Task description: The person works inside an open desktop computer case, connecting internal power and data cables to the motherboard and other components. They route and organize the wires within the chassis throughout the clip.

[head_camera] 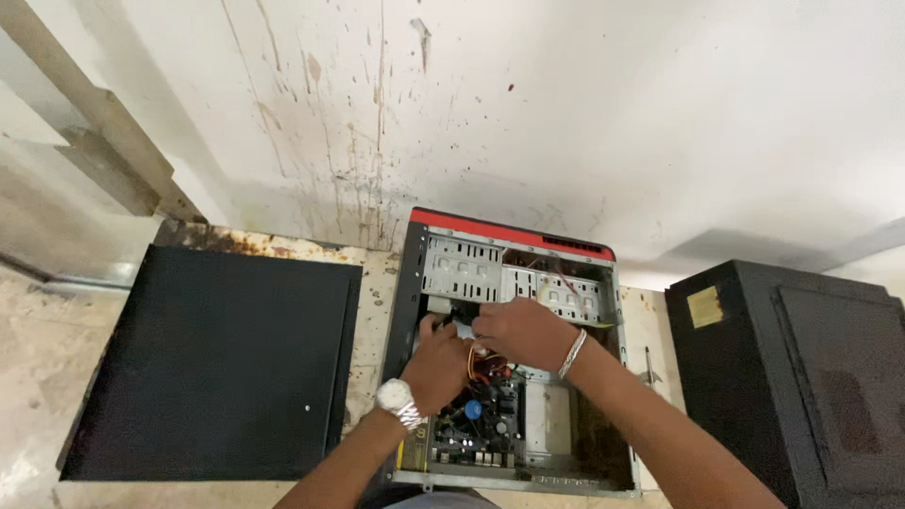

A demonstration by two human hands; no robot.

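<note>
An open computer case [411,283] with a red front strip lies on its side on a worn table. Both hands reach into it near the metal drive cage [462,269]. My left hand [436,363], with a silver watch on the wrist, is curled around something pale just below the cage. My right hand [518,332], wearing a silver bracelet, grips the same spot from the right. What the fingers hold is mostly hidden. Coloured wires [479,363] run between the hands, and the motherboard [476,424] lies below them.
The detached black side panel [212,363] lies flat left of the case. Another black computer tower [801,377] stands to the right. A screwdriver [649,369] rests on the table between the two cases. A stained white wall rises behind the table.
</note>
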